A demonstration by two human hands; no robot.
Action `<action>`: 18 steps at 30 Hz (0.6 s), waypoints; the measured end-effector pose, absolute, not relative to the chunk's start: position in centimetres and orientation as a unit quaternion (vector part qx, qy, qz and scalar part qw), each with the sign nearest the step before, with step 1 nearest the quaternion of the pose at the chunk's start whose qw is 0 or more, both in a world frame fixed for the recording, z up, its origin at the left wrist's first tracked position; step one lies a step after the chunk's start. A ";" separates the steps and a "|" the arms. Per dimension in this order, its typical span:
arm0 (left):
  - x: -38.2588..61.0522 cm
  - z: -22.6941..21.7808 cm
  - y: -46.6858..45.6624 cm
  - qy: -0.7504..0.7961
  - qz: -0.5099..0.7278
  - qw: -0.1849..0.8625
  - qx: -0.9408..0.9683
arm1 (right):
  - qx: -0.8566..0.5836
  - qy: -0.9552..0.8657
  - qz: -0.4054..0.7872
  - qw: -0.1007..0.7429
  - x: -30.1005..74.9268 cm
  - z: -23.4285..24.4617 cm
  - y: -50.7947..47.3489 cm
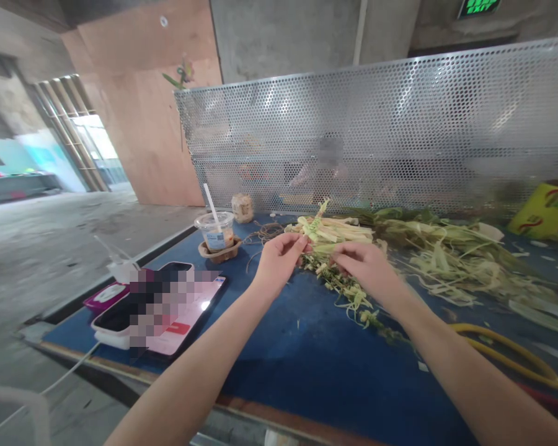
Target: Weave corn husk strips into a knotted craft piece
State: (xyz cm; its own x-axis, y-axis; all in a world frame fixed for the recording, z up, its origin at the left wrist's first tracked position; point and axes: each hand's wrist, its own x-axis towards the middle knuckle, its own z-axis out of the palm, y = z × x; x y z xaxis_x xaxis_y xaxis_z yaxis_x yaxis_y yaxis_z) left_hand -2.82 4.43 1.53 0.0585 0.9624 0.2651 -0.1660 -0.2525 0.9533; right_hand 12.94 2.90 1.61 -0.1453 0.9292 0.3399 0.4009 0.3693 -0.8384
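My left hand, thumb and forefinger pinched together, holds one end of a pale green husk strip. Its other end runs to my right hand, whose fingers are closed on it. A knotted green piece of husk stands up just beyond my left fingertips; whether it joins the strip I cannot tell. Right behind both hands lies a pile of pale cut husk strips. Below them, a braided length of husk with small knots trails across the blue table toward my right forearm.
Loose dried husks spread over the right side, near a yellow hoop and a yellow container. To the left are a drink cup, brown twine, a phone and a tablet. A perforated metal screen closes the back.
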 end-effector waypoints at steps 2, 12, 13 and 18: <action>-2.9 1.5 4.5 0.380 0.583 0.401 0.596 | -0.508 -0.694 0.228 0.456 12.9 1.3 3.0; -3.4 1.3 4.5 0.403 0.524 0.218 0.718 | -0.536 -0.736 0.231 0.342 13.7 0.5 3.9; -3.4 1.4 4.4 0.406 0.518 0.197 0.727 | -0.535 -0.722 0.221 0.379 13.8 0.5 4.0; -3.3 1.4 4.2 0.416 0.457 0.106 0.779 | -0.463 -0.642 0.303 0.531 13.8 0.6 4.5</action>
State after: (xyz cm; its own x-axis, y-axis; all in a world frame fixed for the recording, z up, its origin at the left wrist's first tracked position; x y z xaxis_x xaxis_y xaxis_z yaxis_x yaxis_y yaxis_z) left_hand -3.33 4.20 1.43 0.2365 0.7455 0.6231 0.5511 -0.6311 0.5459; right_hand 13.80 4.47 0.65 -0.0075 0.9159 0.4013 0.2719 0.3881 -0.8806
